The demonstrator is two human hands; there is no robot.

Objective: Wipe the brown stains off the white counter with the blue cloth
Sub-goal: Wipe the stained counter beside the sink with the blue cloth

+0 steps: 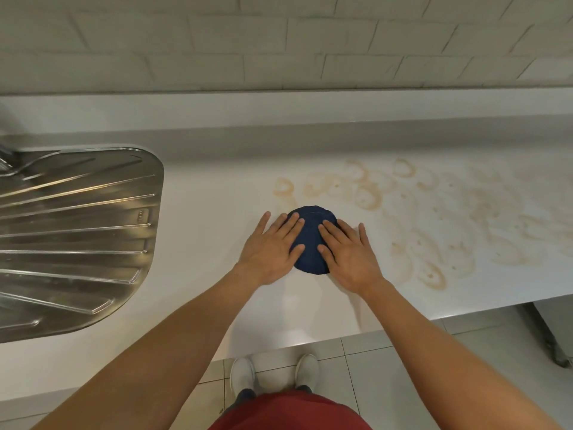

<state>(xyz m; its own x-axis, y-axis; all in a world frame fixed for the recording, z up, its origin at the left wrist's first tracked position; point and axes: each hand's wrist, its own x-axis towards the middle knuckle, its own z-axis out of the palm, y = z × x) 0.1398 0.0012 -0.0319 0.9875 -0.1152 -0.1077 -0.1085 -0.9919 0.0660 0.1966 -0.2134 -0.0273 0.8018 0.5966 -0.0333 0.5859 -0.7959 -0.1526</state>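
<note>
Head view, the only one supplied. The cloth (311, 231), dark blue and bunched into a rounded pad, lies on the counter (210, 231) near its middle, just short of the nearest stains (369, 198). The left hand (269, 248) lies flat on the cloth's left side and the right hand (350, 256) on its right side. On both hands the fingers are straight and spread, pressing down on the fabric and not curled round it; the outer fingers of each reach past the cloth onto the bare counter. Step in hand, as judged: wiping is at or near its start, the pad under pressure at the left margin of the soiled area. The stains show as pale brown rings and smears running from just beyond the cloth away to the right edge of the frame, densest to the right; the counter to the left, toward the steel drainer (74, 231), looks white. Most of the work appears outstanding. The next move calls for a firm push forward and to the right across the rings, with downward pressure kept even so the pad does not unfold or slip out from under the palms. The cloth shows no visible soiling, though its colour would hide it.
</note>
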